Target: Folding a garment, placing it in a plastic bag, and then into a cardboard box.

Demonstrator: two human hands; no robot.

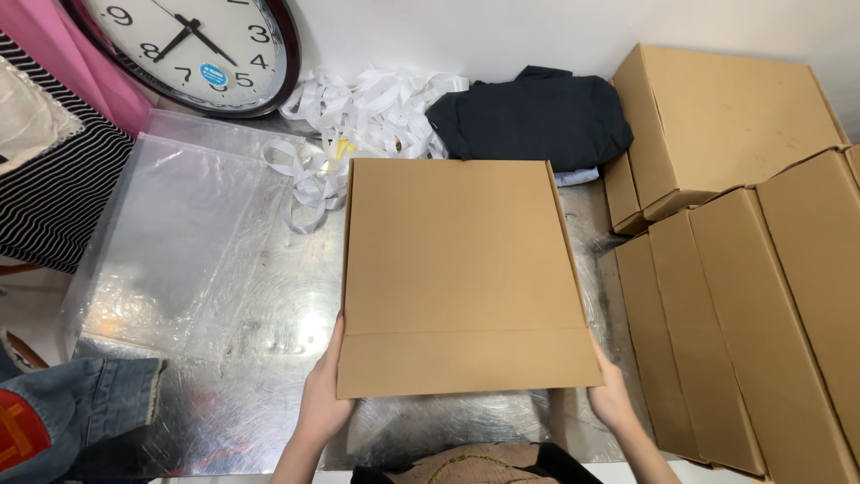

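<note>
**Flat carton held at both near corners**

Gripping the flat brown cardboard carton at its near edge, I have one hand on each lower corner. The left hand is curled around the near-left corner, fingers tucked under the board and out of sight. The right hand cups the near-right corner the same way. Both hands are closed on the carton; how far the fingers reach underneath I cannot tell.

Position: the carton lies flat in the middle of the shiny metal bench, its crease line running across just above my hands. Its far edge sits just short of the folded black garment. To the left lies a clear plastic bag, apart from the carton. A tangle of white ribbon strips touches the far-left corner region. A stack of matching brown cartons stands to the right, near the carton's right edge.

Handling note, my judgement: keep both grips level and symmetrical so the board does not twist along the crease. Thin card will likely buckle if one corner leads. The gap to the stack on the right is narrow, so any move should stay straight. The ribbon could snag the far corner.
</note>
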